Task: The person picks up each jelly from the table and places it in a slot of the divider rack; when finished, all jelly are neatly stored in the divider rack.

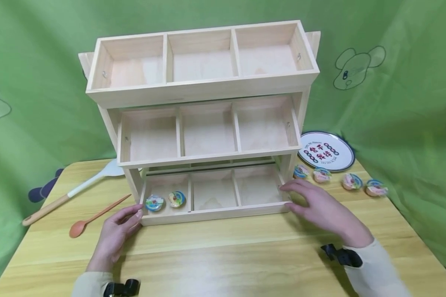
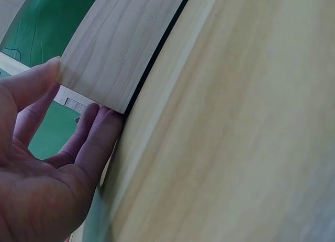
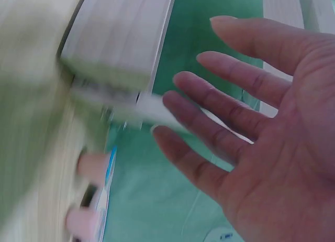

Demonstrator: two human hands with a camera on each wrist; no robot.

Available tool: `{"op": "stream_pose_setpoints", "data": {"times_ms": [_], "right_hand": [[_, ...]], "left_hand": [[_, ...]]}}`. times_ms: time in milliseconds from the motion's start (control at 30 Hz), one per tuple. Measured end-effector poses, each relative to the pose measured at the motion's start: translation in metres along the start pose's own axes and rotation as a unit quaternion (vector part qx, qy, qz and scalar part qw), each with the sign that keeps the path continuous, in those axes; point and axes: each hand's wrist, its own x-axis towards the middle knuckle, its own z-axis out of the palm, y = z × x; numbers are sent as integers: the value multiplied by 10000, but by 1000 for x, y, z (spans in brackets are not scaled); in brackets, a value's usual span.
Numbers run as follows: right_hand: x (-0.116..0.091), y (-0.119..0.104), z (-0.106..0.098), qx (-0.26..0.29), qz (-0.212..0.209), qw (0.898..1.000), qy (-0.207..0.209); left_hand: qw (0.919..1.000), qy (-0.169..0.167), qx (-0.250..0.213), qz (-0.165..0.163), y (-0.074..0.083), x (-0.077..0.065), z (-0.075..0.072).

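Note:
A three-tiered wooden rack (image 1: 204, 159) stands on the table, each tier divided into three compartments. My left hand (image 1: 119, 232) grips the left end of its bottom tier; in the left wrist view the thumb is at the board's upper corner and fingers at the lower one. Beside the bottom tier's right end is my right hand (image 1: 321, 206), its fingers spread and fairly straight; in the right wrist view they hold nothing and look apart from the wood. Two jelly cups, one with a blue lid (image 1: 154, 203) and one with a yellowish lid (image 1: 176, 199), sit in the bottom left compartment.
Right of the rack lie several more jelly cups (image 1: 352, 181) and a white plate (image 1: 326, 151) with a dark rim. To the left are a white spatula (image 1: 85, 187) with a wooden handle and an orange spoon (image 1: 78, 228). Green cloth (image 1: 405, 111) hangs behind and beside the table.

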Motion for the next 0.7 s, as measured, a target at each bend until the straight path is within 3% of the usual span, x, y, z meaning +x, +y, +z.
{"op": "stream_pose_setpoints", "data": {"times_ms": [267, 467, 700], "right_hand": [[-14, 28, -14, -82, 219, 9993, 287], [-13, 50, -15, -397, 365, 9961, 695], [-6, 72, -18, -578, 615, 9952, 493]], "left_hand": [[10000, -4, -16, -6, 0, 0, 1], [10000, 9, 47, 24, 1, -1, 0], [10000, -3, 2, 28, -1, -1, 1]]}}
